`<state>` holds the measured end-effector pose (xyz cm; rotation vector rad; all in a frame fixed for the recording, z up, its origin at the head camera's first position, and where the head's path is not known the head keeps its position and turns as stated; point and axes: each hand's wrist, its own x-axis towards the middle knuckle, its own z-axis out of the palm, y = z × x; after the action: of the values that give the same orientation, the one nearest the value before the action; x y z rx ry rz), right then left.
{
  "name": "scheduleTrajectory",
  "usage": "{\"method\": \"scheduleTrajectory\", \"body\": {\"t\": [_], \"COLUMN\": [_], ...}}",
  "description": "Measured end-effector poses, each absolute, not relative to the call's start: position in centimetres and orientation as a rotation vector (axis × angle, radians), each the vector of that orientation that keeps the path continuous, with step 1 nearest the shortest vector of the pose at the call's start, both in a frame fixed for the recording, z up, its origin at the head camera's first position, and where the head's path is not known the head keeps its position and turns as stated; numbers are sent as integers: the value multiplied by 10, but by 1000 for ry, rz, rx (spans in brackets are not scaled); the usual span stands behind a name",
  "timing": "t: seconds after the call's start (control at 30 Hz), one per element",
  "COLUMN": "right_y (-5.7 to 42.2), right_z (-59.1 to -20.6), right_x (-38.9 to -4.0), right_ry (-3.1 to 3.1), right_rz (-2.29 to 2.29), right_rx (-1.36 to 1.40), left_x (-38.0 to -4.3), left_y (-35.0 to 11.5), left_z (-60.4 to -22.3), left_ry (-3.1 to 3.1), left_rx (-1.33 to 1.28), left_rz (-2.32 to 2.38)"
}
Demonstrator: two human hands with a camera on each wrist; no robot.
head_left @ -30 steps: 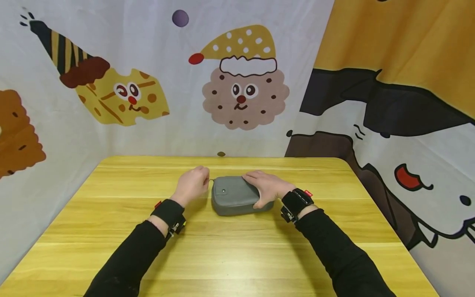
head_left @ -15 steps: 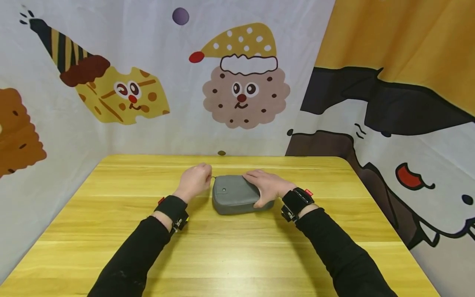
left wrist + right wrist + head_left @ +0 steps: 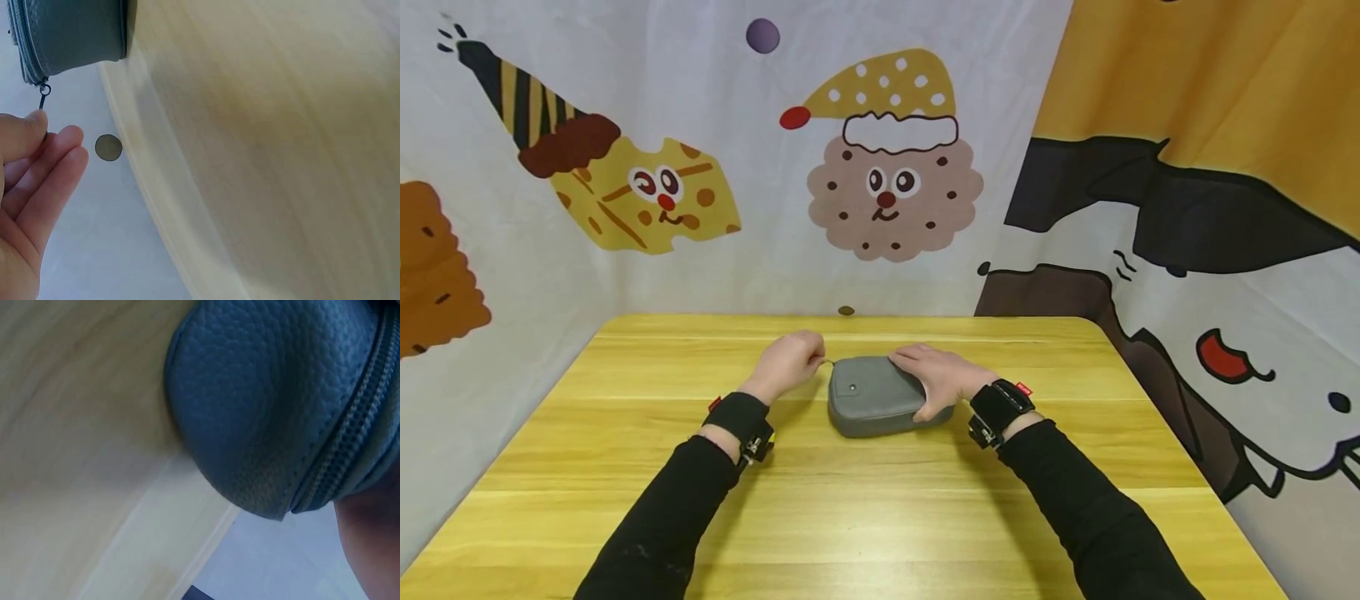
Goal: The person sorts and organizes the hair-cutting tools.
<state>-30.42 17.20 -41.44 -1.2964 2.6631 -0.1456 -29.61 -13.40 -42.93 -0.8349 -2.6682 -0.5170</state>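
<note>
A grey leather-look zip pouch (image 3: pixel 872 387) lies flat on the wooden table, a snap stud on its top near the left end. At its back left corner, my left hand (image 3: pixel 788 362) pinches the zipper pull (image 3: pixel 42 99) between thumb and fingers, and the pull stretches taut from the slider. My right hand (image 3: pixel 943 379) grips the pouch's right end, thumb on the front side and fingers across the top toward the back. In the right wrist view, the pebbled end of the pouch and its closed zipper teeth (image 3: pixel 350 434) fill the upper right; most of that hand is hidden.
The light wooden table (image 3: pixel 865 517) reaches back to a white curtain (image 3: pixel 700 283) printed with cartoon food figures. Its far edge lies just beyond the pouch. Both wrists wear black straps (image 3: pixel 741 421) with small devices.
My left hand shifted slightly right, then back left, its fingers now lower and showing a bit more of the pull. The pouch and my right hand stay put.
</note>
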Motion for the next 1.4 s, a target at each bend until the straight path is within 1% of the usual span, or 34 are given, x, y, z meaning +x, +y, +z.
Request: {"method": "scheduleTrajectory", "body": {"t": [0.33, 0.47, 0.57, 0.8, 1.13, 1.4], "right_y": [181, 180, 180, 180, 180, 180], "right_z": [-410, -409, -409, -409, -410, -413], "right_x": [-310, -310, -309, -310, -309, -310], "right_ry": [2598, 2590, 2587, 2587, 2585, 2600], "right_rz": [-92, -68, -63, -42, -66, -68], "right_rx": [-1417, -1417, -1410, -1407, -1424, -1426], "left_x": [-283, -281, -281, -286, -295, -303], "left_y": [-137, -136, -133, -125, -115, -107], "left_z": [-432, -435, -436, -435, -433, -435], "left_ry": [-2623, -2574, -2579, -2605, -2607, -2603], "left_rx": [-959, -955, -905, -821, -807, -806], "left_rz": [-520, -514, -511, -513, -484, -545]}}
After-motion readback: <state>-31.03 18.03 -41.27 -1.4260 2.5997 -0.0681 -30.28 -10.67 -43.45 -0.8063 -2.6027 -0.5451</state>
